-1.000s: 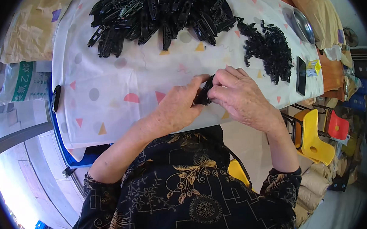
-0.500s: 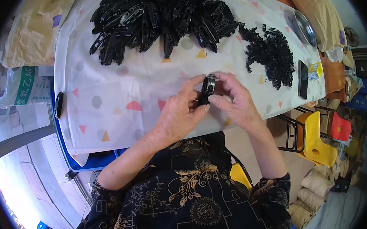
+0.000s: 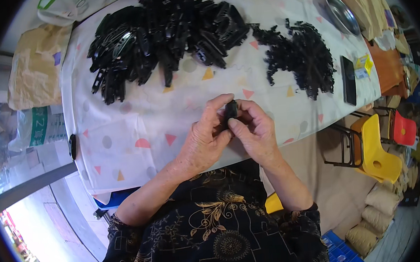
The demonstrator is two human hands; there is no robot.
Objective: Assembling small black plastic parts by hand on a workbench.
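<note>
Between my two hands, over the near part of the table, is a small black plastic part (image 3: 230,111), held upright. My left hand (image 3: 204,134) grips its left side, fingers behind and thumb in front. The thumb of my right hand (image 3: 254,133) presses on the near face while its fingers curl round the far right side. Fingers cover much of the part, so its exact shape is hidden. Beyond my hands lies a large heap of long black plastic parts (image 3: 165,41). To its right spreads a pile of small black pieces (image 3: 307,58).
The table wears a white patterned cloth (image 3: 119,152). One black part (image 3: 72,147) rests at its left edge. On the right are a dark flat phone-like slab (image 3: 348,80), a small yellow box (image 3: 363,66) and a metal bowl (image 3: 342,13). A yellow chair (image 3: 374,148) stands right of the table.
The view has shifted, so the heaps sit lower and further left in the picture. Both hands keep hold of the black part, which is turned and now shows less between the fingers.
</note>
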